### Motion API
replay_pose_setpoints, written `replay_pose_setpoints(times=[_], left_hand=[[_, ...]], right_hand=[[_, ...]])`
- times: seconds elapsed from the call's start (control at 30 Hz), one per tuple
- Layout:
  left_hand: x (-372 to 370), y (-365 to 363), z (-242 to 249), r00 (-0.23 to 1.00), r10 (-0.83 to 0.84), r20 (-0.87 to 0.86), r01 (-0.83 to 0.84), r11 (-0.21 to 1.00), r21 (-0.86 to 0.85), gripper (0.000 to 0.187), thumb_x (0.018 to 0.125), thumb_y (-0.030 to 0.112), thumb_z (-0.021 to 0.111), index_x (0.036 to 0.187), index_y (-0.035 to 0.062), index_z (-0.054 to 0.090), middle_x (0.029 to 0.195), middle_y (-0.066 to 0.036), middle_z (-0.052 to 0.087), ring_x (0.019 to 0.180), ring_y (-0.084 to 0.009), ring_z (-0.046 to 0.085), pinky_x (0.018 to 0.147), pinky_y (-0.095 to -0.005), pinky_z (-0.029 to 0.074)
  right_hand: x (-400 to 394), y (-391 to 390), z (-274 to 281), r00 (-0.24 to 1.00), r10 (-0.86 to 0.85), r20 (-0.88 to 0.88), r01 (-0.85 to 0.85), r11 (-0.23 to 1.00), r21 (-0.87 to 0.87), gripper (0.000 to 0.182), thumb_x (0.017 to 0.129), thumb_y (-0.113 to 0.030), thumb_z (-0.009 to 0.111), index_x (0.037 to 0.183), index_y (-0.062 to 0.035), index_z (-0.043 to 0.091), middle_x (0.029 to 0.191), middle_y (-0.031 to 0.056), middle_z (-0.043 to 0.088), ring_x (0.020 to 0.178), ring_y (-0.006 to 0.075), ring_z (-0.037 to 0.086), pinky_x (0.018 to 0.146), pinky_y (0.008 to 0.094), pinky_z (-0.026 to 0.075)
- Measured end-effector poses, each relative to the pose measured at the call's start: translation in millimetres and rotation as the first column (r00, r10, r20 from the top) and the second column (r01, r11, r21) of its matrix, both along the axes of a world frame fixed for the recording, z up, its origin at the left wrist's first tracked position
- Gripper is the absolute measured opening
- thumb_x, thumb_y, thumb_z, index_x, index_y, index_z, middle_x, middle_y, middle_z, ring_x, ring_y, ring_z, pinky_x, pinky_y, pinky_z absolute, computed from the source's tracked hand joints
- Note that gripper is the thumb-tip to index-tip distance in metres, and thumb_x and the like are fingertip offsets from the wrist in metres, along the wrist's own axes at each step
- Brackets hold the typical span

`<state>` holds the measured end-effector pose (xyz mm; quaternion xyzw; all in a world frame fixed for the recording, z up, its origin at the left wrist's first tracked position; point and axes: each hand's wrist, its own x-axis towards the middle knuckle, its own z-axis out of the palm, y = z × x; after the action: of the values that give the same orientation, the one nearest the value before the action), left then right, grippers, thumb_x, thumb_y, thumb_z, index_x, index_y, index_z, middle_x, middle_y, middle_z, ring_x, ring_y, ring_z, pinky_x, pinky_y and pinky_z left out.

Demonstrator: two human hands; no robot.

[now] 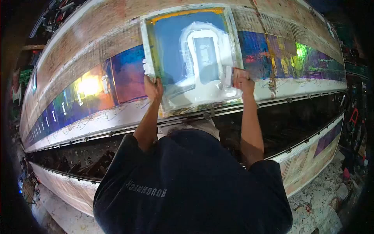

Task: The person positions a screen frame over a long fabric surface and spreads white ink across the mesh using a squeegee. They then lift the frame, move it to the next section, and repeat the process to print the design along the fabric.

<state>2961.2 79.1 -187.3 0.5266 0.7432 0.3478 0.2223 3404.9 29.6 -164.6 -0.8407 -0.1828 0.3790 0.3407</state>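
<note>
A screen printing frame (146, 46) with blue mesh (169, 46) lies on the long table before me. White ink (226, 45) covers the mesh's right and lower parts, around a white arch-shaped outline (191, 50). At the frame's left edge, the fingers of my left hand (154, 89) are closed round the rim. My right hand (246, 84) grips a squeegee (236, 75), a small, reddish-brown block smeared white, over the lower right of the mesh. The squeegee partly hides the ink beneath it.
The long table (97, 31) has a stained brown surface and a strip of shiny multicoloured material (261, 58) on both sides of the frame. A rail (307, 96) runs along its near edge. Behind me stands a second long table (300, 167). The floor (323, 191) is splattered.
</note>
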Motion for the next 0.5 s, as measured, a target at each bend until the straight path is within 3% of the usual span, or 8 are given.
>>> replay_pose_setpoints(times=[0.1, 0.17, 0.23, 0.27, 0.3, 0.37, 0.43, 0.5], left_hand=[[-2, -7, -3, 0.986, 0.016, -0.167, -0.017, 1.000, -0.004, 0.034, 0.087, 0.022, 0.069, 0.104, -0.0017, 0.052, 0.102, -0.026, 0.056, 0.099, -0.0476, 0.057, 0.082, -0.0559, 0.046], [-9, -7, -5, 0.947, -0.022, -0.321, 0.048, 0.996, 0.075, 0.034, 0.086, 0.023, 0.071, 0.101, -0.0010, 0.052, 0.100, -0.025, 0.054, 0.095, -0.0470, 0.056, 0.079, -0.0557, 0.046], [-8, -6, 0, 0.948, -0.021, -0.318, 0.039, 0.998, 0.051, 0.034, 0.085, 0.024, 0.072, 0.101, 0.0003, 0.054, 0.100, -0.024, 0.054, 0.095, -0.0460, 0.055, 0.081, -0.0551, 0.046], [-6, -9, 2, 0.956, -0.017, -0.294, 0.023, 1.000, 0.020, 0.034, 0.085, 0.022, 0.073, 0.103, 0.0003, 0.054, 0.101, -0.024, 0.053, 0.097, -0.0456, 0.055, 0.082, -0.0551, 0.046], [-2, -10, 7, 0.964, -0.007, -0.267, 0.005, 1.000, -0.011, 0.035, 0.084, 0.021, 0.074, 0.104, 0.0003, 0.053, 0.102, -0.025, 0.053, 0.098, -0.0451, 0.054, 0.084, -0.0552, 0.045], [-2, -13, 6, 0.971, 0.001, -0.241, -0.005, 1.000, -0.018, 0.036, 0.084, 0.020, 0.074, 0.105, 0.0002, 0.053, 0.104, -0.024, 0.052, 0.099, -0.0449, 0.054, 0.085, -0.0551, 0.044], [-1, -18, 9, 0.979, 0.002, -0.202, -0.010, 0.999, -0.039, 0.036, 0.084, 0.019, 0.074, 0.107, 0.0001, 0.053, 0.105, -0.024, 0.051, 0.100, -0.0447, 0.053, 0.087, -0.0550, 0.043], [2, -15, 13, 0.981, -0.009, -0.192, -0.012, 0.994, -0.110, 0.039, 0.084, 0.018, 0.074, 0.110, -0.0009, 0.050, 0.107, -0.024, 0.050, 0.103, -0.0451, 0.051, 0.089, -0.0546, 0.042]], right_hand=[[-19, -28, -2, 0.992, -0.048, -0.118, 0.077, 0.966, 0.247, 0.038, 0.067, -0.015, 0.072, 0.101, 0.0027, 0.071, 0.087, 0.0115, 0.067, 0.080, 0.0193, 0.064, 0.071, 0.0365, 0.050], [-27, -30, 0, 0.994, -0.044, -0.100, 0.065, 0.974, 0.215, 0.041, 0.066, -0.012, 0.071, 0.103, 0.0031, 0.071, 0.088, 0.0124, 0.069, 0.084, 0.0221, 0.067, 0.076, 0.0356, 0.052], [-33, -33, 0, 0.996, 0.077, 0.042, -0.086, 0.952, 0.294, 0.042, 0.068, -0.017, 0.074, 0.106, 0.0020, 0.072, 0.105, 0.0153, 0.072, 0.097, 0.0284, 0.069, 0.085, 0.0337, 0.053], [-37, -38, 3, 0.962, 0.163, 0.220, -0.216, 0.945, 0.247, 0.041, 0.071, -0.018, 0.074, 0.109, -0.0020, 0.073, 0.114, 0.0141, 0.070, 0.106, 0.0292, 0.068, 0.096, 0.0399, 0.050], [-45, -46, 14, 0.887, 0.252, 0.388, -0.340, 0.924, 0.178, 0.040, 0.075, -0.019, 0.075, 0.113, -0.0060, 0.074, 0.123, 0.0129, 0.068, 0.115, 0.0299, 0.066, 0.106, 0.0461, 0.048], [-90, -62, 60, 0.371, 0.606, 0.704, -0.610, 0.730, -0.307, 0.033, 0.082, -0.017, 0.074, 0.115, -0.0165, 0.076, 0.129, 0.0042, 0.065, 0.125, 0.0266, 0.061, 0.118, 0.0700, 0.026], [-105, -71, 73, 0.221, 0.795, 0.565, -0.869, 0.424, -0.256, 0.032, 0.084, -0.008, 0.069, 0.112, -0.0227, 0.076, 0.124, -0.0026, 0.066, 0.127, 0.0216, 0.060, 0.115, 0.0836, 0.006], [-106, -55, 52, 0.102, 0.796, 0.596, -0.899, 0.330, -0.287, 0.031, 0.083, -0.005, 0.068, 0.109, -0.0221, 0.076, 0.125, -0.0052, 0.066, 0.129, 0.0200, 0.059, 0.117, 0.0818, 0.002]])
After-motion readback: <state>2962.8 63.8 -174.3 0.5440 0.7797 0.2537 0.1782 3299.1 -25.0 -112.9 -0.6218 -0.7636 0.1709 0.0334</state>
